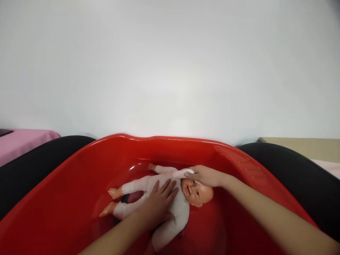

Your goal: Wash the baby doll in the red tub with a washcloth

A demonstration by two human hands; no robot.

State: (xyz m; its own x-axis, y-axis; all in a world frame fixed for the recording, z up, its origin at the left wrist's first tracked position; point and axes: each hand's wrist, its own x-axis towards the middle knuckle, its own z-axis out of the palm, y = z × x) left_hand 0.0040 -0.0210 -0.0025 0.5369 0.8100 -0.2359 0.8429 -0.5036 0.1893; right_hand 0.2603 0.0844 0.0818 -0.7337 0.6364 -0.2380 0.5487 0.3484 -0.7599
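Note:
A baby doll (138,186) in a white cloth suit lies on its back in a red tub (66,187), its head to the right and its bare feet to the left. My left hand (159,203) rests on the doll's chest and belly, fingers spread out. Beside the doll's head, my right hand (205,175) pinches a small white cloth (183,173) at the neck and far cheek. That hand covers part of the doll's head, and its palm is hidden. One doll arm stretches toward the back of the tub; the other points toward me.
Black rounded chair backs (289,163) flank the tub on both sides. A table with a pink cloth (26,141) stands at the left, and a beige surface (305,147) at the right. Behind the tub rises a plain white wall (170,71).

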